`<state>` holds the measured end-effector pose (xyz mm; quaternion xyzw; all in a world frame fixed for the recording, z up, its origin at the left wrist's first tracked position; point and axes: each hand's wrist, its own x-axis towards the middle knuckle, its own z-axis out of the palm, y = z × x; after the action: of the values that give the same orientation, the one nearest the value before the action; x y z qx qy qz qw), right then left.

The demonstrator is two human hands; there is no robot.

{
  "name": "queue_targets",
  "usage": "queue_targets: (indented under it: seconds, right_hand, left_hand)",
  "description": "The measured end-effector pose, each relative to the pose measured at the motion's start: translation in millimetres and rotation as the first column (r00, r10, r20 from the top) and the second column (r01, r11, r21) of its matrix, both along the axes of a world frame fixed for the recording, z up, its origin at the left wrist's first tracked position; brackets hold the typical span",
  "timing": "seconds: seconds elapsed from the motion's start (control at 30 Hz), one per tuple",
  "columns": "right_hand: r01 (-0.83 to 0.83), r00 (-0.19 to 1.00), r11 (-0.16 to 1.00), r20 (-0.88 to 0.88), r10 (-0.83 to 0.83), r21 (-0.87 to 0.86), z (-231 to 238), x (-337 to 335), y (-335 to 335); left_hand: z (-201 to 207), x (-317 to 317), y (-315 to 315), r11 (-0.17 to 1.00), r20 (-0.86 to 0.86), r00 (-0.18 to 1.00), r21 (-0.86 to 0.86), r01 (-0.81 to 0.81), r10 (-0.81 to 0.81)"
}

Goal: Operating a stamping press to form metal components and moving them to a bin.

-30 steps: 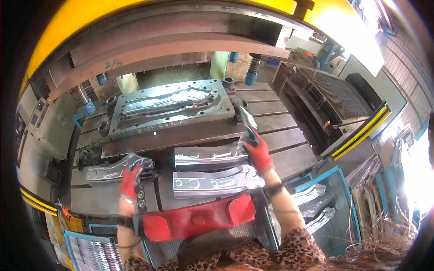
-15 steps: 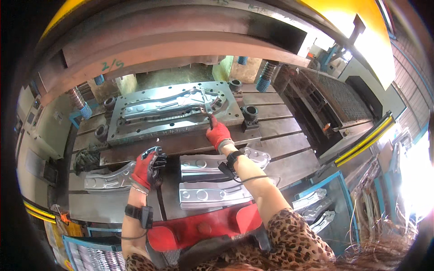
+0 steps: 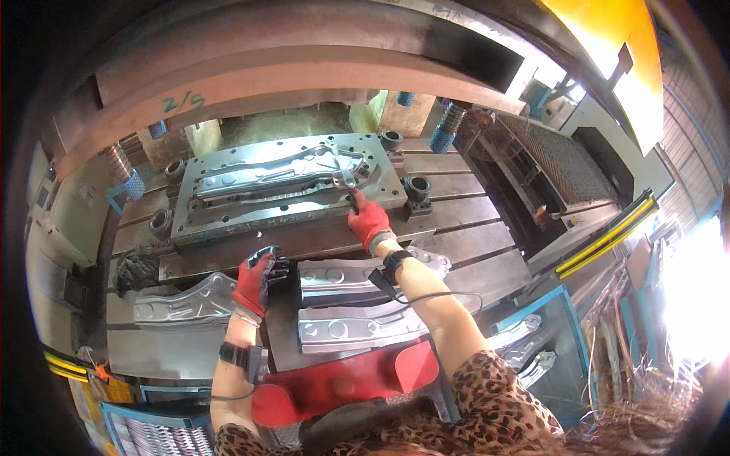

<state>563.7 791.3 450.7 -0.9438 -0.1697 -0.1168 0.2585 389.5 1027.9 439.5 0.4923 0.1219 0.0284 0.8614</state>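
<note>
My right hand [image 3: 370,223], in a red glove, is closed round the dark handle of a tool with a flat grey metal head [image 3: 344,179]. The head reaches over the right end of a long, shiny pressed metal part [image 3: 262,176] lying on the die plate [image 3: 389,178]. Red-gloved with a dark palm, my left hand [image 3: 255,281] hovers in front of the die, fingers apart and slightly bent, holding nothing. Beside it on the left lies a pressed metal part [image 3: 179,305]. Two more pressed parts, one farther [image 3: 342,277] and one nearer [image 3: 365,325], lie between my forearms.
The upper press block [image 3: 304,72] hangs above, with ball-caged guide posts [image 3: 449,125]. Guide bushings [image 3: 417,187] stand at the die's corners. A red padded bar [image 3: 342,384] is close to me. Blue-framed bins hold pressed parts at right [image 3: 525,334] and lower left [image 3: 152,433].
My left hand has moved right, away from the left-hand pressed part. The right hand keeps the tool at nearly the same place on the die. The whole view has shifted slightly.
</note>
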Motion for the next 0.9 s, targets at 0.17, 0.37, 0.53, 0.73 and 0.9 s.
queue_targets:
  seconds: [0.17, 0.37, 0.53, 0.73, 0.9]
  right_hand:
    - [-0.01, 1.0, 0.993, 0.023, 0.007, 0.119, -6.5, -8.8, 1.2]
    - [-0.075, 0.997, 0.978, 0.038, 0.069, 0.195, 9.5, 7.7, 13.1]
    - [0.029, 0.994, 1.0, -0.107, -0.027, 0.013, 8.7, -0.5, 24.5]
    - [0.032, 0.998, 0.998, -0.06, -0.029, 0.047, -10.3, -5.9, 18.7]
    - [-0.041, 0.999, 0.979, 0.018, 0.038, 0.199, -9.0, -18.9, 5.5]
  left_hand:
    - [3.0, -4.3, 0.3, 0.927, 0.188, 0.981, 0.358, -0.111, 0.045]
    - [5.6, -9.9, 0.5, 0.996, -0.01, 0.997, 0.046, -0.073, 0.074]
    - [2.3, -10.7, -0.2, 0.995, -0.059, 0.994, 0.046, -0.084, 0.087]
    - [1.8, -7.1, 1.9, 0.984, 0.043, 0.991, 0.114, -0.134, 0.13]
    - [3.6, 13.1, 12.1, 0.978, 0.078, 0.975, -0.031, -0.208, 0.21]
